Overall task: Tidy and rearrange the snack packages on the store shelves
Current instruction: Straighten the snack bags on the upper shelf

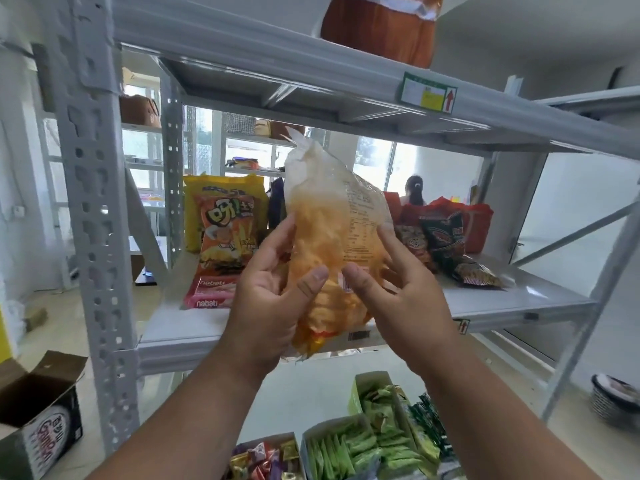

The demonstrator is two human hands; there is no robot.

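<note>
Shelving: a pale grey metal rack (100,209) with perforated uprights; its middle shelf board (502,299) carries the snack packs, and a green and yellow label (429,93) with a red arrow sticks to the beam above.
Held bag: a clear plastic bag of orange-yellow crisps (332,237) stands upright in the air in front of the middle shelf, printed back panel facing the camera, bottom edge hanging below the shelf lip.
Left hand: the left hand (273,306) grips the bag's lower left side, thumb across the front, fingers curled behind.
Right hand: the right hand (398,299) holds the lower right side, thumb pressed on the front near a small red and white mark, fingers wrapped round the edge.
Left of shelf: a yellow packet (225,188) stands at the back; an orange crisp bag with a cartoon face (227,237) leans against it; pink Nabati wafer packs (207,292) lie in front, at the shelf's edge.
Right of shelf: red packets (474,220) stand behind a dark bag with a red emblem (445,240), which leans over a small patterned pack (478,271) lying flat.
Lower shelf: open cartons of green sachets (367,441) sit beside a box of foil-wrapped sweets (266,459).
Floor: an open cardboard box with dark printed sides (41,420) stands left of the rack.
</note>
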